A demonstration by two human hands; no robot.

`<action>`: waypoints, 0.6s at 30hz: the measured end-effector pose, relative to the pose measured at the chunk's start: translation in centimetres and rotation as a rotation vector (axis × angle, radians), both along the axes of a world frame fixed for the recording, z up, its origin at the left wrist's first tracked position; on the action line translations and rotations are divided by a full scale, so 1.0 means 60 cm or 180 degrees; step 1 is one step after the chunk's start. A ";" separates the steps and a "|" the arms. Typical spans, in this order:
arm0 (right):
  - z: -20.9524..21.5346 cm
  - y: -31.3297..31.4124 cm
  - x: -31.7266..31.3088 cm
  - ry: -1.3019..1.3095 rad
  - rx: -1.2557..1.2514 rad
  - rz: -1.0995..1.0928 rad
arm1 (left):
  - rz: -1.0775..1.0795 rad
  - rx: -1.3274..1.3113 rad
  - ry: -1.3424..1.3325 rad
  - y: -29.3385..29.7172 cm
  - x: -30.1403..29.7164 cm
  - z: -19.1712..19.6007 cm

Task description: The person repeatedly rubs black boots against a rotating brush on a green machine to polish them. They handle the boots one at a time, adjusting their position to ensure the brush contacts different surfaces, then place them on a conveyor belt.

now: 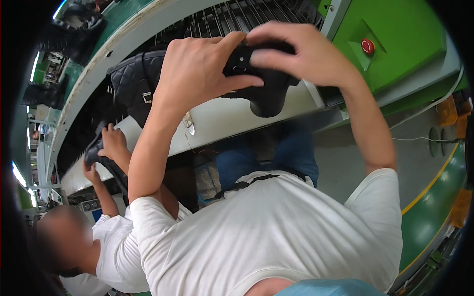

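The boot (276, 89) is not yet released: left grip (195, 74) pinches it, right grip (306, 52) curls over it, its hold and finished work unclear.

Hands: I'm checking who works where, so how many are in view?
4: the person's left hand and right hand, at the black boot; a co-worker's upper hand and lower hand, further left. Others may be hidden.

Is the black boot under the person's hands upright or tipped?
Tipped: the black boot lies sideways, foot by the right hand, shaft running leftward behind the left hand.
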State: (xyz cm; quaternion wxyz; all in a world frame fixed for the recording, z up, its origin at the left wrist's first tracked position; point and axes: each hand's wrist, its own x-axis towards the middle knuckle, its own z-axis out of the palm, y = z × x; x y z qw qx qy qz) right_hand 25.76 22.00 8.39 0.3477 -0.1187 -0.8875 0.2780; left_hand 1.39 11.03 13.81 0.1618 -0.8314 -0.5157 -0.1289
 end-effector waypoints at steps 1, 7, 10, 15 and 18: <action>-0.018 0.016 0.014 0.0509 -0.0527 -0.0210 | 0.0015 0.0012 0.0027 0.005 0.000 0.000; -0.148 0.017 0.005 0.1242 -0.2683 -0.1165 | 0.0214 -0.0514 0.0245 0.031 -0.009 0.002; -0.196 0.007 -0.039 0.1669 -0.2582 -0.0760 | 0.0186 -0.0641 0.0223 0.044 -0.008 0.001; -0.224 0.027 -0.086 0.2244 -0.2565 -0.0585 | 0.0083 -0.0573 0.0142 0.060 -0.011 -0.008; -0.235 0.029 -0.108 0.2792 -0.2643 -0.0916 | 0.0092 -0.0578 0.0008 0.067 -0.017 -0.016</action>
